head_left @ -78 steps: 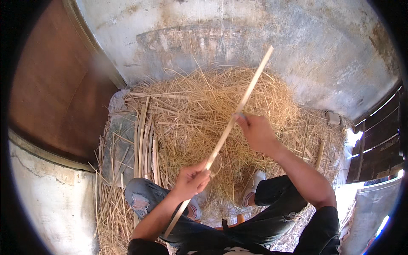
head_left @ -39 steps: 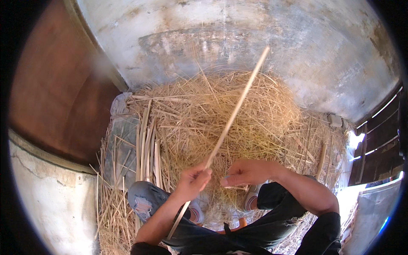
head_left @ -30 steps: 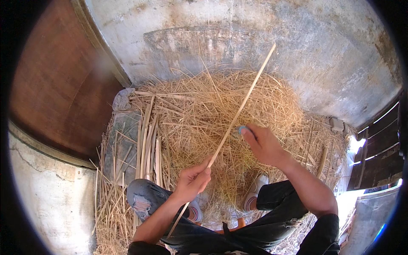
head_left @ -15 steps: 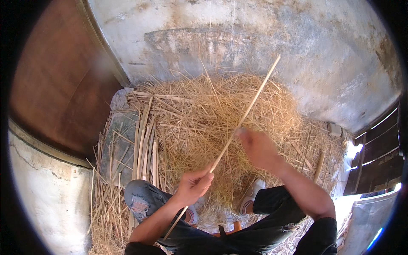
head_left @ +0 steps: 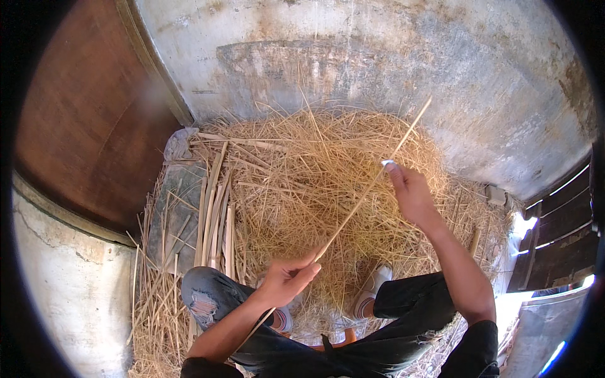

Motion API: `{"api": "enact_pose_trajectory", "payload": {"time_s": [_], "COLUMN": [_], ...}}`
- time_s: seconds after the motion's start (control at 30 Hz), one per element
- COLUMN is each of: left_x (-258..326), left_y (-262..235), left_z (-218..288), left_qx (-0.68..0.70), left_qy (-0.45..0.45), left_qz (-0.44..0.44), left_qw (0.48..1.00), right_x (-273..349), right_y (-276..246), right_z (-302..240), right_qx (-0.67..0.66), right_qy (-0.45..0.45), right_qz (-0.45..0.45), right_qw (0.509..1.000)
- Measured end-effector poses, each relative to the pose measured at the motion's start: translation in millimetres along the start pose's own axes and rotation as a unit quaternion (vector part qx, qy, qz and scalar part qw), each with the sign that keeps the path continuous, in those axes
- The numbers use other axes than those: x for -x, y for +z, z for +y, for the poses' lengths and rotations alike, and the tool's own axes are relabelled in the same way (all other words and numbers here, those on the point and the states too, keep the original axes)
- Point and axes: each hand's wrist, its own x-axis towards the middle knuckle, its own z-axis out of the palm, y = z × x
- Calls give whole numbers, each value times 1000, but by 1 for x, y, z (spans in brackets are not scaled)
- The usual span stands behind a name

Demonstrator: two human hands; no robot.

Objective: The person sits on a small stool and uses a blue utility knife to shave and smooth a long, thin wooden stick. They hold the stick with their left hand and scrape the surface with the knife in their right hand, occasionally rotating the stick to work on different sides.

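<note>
We look down on a heap of straw banked against a stained concrete wall, with flat split canes laid side by side at its left edge. Over the heap slants one long thin cane, held at two places so it stays taut and clear of the litter. Our left hand is closed around its lower part; our right hand pinches it higher up. No packages or labels show.
</note>
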Motion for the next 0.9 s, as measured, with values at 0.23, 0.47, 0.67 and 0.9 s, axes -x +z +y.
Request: {"api": "enact_pose_trajectory", "payload": {"time_s": [0.23, 0.47, 0.67, 0.9], "left_x": [-7, -3, -8, -7], "left_y": [-3, 1, 0, -2], "left_z": [-4, 1, -1, -3], "left_qx": [34, 7, -3, -25], "left_qy": [24, 47, 44, 48], "left_qz": [7, 6, 9, 36], "left_qw": [999, 999, 999, 998], "right_x": [48, 12, 64, 55], "right_y": [34, -2, 51, 42], "right_z": [-34, -29, -32, -41], "right_qx": [83, 18, 44, 44], "right_qy": [-101, 50, -138, -75], "right_qz": [-98, -67, -113, -145], "right_qw": [987, 996, 983, 986]}}
